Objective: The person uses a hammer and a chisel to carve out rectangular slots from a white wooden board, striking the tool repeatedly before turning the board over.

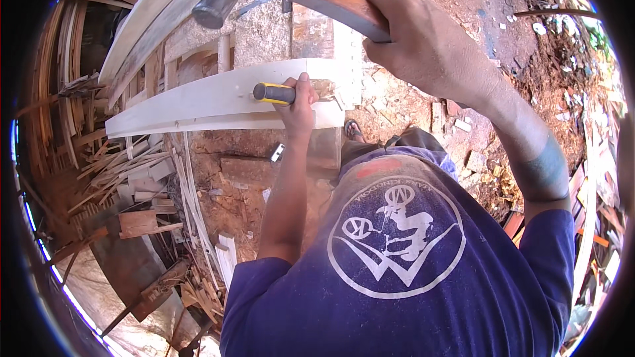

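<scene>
My left hand (299,109) is closed around the black and yellow handle of a chisel (274,93). Its blade is hidden behind my fingers. Below it lies a long pale wooden board (205,96). Close by the left hand, near the board's right end, a rough brownish patch (323,89) shows in the wood. My right hand (430,46) grips the end of a hammer (324,1) with a reddish-brown wooden handle. The dark metal hammer head is raised above the work, up and to the left of the chisel.
Long curved planks (149,20) lean at the far left over a slatted wooden frame. Thin offcuts and strips (129,165) are piled at the left. Wood chips and scraps (555,79) cover the reddish ground on the right. My foot (354,130) stands just beyond the board's right end.
</scene>
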`<move>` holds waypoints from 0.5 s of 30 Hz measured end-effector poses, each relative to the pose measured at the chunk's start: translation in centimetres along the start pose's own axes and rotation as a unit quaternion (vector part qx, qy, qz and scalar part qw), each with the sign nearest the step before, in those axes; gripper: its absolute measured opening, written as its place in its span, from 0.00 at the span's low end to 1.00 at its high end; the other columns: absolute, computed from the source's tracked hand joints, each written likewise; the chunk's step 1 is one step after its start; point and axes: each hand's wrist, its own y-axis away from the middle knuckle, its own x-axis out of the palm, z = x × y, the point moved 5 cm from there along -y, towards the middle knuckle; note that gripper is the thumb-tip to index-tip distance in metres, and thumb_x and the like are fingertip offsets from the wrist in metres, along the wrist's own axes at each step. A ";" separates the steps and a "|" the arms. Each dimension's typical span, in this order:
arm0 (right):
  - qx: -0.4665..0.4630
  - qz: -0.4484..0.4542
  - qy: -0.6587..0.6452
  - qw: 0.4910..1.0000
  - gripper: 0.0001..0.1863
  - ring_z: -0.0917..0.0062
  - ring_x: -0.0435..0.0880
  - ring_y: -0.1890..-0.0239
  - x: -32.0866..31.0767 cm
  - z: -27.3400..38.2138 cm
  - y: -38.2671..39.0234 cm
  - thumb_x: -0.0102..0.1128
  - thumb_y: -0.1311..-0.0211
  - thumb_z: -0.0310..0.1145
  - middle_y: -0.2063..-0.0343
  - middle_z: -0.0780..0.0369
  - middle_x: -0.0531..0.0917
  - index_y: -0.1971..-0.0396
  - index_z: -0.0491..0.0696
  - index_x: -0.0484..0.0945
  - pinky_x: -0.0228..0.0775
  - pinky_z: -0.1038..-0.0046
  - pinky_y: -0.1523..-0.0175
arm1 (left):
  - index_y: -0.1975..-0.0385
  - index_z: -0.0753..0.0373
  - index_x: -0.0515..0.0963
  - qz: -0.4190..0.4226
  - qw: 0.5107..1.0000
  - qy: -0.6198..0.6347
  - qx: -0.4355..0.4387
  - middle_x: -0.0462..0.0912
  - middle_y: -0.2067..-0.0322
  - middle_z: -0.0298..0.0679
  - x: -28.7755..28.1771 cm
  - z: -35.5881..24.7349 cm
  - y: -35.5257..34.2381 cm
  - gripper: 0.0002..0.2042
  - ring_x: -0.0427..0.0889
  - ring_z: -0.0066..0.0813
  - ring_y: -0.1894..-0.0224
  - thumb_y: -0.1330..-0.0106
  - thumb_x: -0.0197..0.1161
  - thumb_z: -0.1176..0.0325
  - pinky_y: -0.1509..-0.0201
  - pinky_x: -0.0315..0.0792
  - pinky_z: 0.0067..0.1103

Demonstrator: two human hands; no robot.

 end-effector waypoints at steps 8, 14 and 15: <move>-0.019 0.172 0.171 0.970 0.11 0.52 0.88 0.69 5.3 0.7 2.1 0.53 0.40 0.26 0.76 0.48 0.84 0.60 0.36 0.75 0.82 0.56 0.60 | 0.78 0.61 0.65 0.016 0.997 -0.057 0.052 0.68 0.83 0.30 0.3 0.6 0.9 0.16 0.65 0.17 0.79 0.27 0.60 0.70 0.74 0.63 0.21; -0.062 0.075 0.143 0.985 0.11 0.53 0.88 0.69 1.6 3.9 0.7 0.57 0.44 0.25 0.76 0.47 0.84 0.62 0.36 0.78 0.82 0.57 0.60 | 0.80 0.60 0.65 -0.001 0.997 -0.061 0.049 0.70 0.81 0.30 -0.2 0.6 1.0 0.17 0.65 0.17 0.80 0.28 0.60 0.71 0.75 0.64 0.21; -0.062 0.074 0.143 0.985 0.11 0.53 0.88 0.69 1.0 4.5 0.7 0.57 0.44 0.25 0.76 0.47 0.84 0.62 0.36 0.78 0.82 0.57 0.60 | 0.80 0.60 0.66 -0.005 0.998 -0.049 0.035 0.70 0.82 0.30 0.0 0.0 1.0 0.16 0.65 0.17 0.80 0.28 0.60 0.71 0.75 0.64 0.20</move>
